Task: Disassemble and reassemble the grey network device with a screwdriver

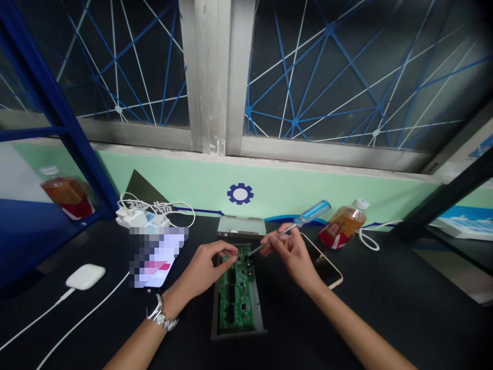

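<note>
A green circuit board (243, 293) lies lengthwise in a dark metal tray-like casing (259, 308) in front of me. My right hand (290, 252) is closed on a screwdriver (311, 213) with a clear blue handle. Its shaft slants down to the left, with the tip at the board's far right part, among small dark components. Over the far left part of the board is my left hand (215, 264), fingers curled and thumb and fingertips drawn together. What lies between those fingertips, if anything, is too small to make out. A silver watch (159, 316) circles the left wrist.
Behind the board stands a light metal cover (242, 226). A lit phone (164, 259), white charger (85, 276) and power strip with cables (142, 218) lie left. To the right are a dark phone (325, 267) and drink bottle (342, 226). Another bottle (67, 192) stands far left.
</note>
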A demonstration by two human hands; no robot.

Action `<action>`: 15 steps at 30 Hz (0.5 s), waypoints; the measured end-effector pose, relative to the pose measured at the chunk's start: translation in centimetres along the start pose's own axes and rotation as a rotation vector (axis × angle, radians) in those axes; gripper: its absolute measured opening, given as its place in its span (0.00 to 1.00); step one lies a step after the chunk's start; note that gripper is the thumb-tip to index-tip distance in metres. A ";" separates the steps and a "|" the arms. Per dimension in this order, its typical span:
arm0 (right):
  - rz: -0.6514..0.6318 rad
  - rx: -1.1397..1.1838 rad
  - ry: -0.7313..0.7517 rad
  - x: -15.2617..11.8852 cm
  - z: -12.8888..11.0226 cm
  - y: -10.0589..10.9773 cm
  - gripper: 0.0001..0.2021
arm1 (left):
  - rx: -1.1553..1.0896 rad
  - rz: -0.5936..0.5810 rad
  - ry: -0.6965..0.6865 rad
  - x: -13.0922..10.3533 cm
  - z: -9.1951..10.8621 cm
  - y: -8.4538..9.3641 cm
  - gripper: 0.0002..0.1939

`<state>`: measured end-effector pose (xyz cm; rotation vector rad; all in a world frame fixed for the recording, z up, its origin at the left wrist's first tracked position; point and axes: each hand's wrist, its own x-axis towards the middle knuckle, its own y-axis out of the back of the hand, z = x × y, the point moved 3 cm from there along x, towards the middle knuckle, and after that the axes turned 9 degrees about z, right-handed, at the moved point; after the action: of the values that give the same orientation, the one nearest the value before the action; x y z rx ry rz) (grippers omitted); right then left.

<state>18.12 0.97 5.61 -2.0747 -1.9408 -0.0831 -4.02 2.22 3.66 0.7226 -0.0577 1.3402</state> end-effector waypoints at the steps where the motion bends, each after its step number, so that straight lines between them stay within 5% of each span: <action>1: 0.048 0.044 -0.026 -0.7 0.6 0.4 0.20 | 0.005 -0.007 -0.005 -0.2 0.1 -0.1 0.10; 6: 0.208 0.200 -0.140 -2.8 2.8 1.4 0.20 | -0.017 -0.040 0.011 -0.7 0.2 -1.1 0.09; 15: 0.213 0.298 -0.170 -3.4 3.3 0.8 0.17 | -0.009 -0.020 0.040 -0.8 0.6 -1.7 0.06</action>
<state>18.09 -1.49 1.52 -2.1227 -1.6834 0.4146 -2.48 1.18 3.07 0.6866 -0.0244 1.3347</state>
